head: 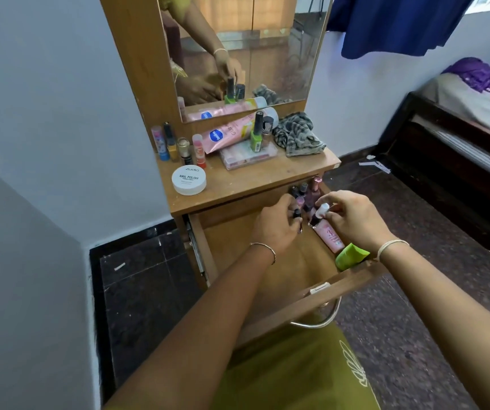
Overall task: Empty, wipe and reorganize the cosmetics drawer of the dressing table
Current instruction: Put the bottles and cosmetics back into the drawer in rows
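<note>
Fingers (338,199) of the right hand (356,220) pinch a white-capped bottle (322,211), while the left hand (276,224) grips a small dark bottle (297,214), both over the open drawer (326,294) pulled out below the surface (238,184). More polish bottles (307,192) crowd the drawer's far right corner; a pink tube (329,236) and a green tube (350,256) lie along its right wall. On the surface stand lipsticks (178,146), a white tub (189,180), a clear box (248,153) and a cloth (298,134).
</note>
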Demonstrator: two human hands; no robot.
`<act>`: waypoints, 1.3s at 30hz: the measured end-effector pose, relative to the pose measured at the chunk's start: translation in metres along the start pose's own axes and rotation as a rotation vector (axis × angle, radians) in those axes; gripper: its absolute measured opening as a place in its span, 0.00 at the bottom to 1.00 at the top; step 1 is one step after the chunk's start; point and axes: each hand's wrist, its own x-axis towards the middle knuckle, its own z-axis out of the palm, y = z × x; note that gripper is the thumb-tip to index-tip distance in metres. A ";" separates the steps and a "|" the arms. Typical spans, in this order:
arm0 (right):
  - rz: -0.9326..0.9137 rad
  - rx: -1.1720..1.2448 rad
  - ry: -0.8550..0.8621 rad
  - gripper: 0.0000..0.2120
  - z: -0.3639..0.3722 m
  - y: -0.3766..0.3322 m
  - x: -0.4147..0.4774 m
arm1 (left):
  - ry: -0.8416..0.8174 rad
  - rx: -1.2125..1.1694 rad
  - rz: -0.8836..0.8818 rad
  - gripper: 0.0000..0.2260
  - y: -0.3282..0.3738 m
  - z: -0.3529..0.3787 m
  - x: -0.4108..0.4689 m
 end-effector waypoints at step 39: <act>-0.068 -0.141 0.094 0.11 -0.002 -0.064 0.029 | 0.314 0.026 0.065 0.08 0.007 -0.060 -0.004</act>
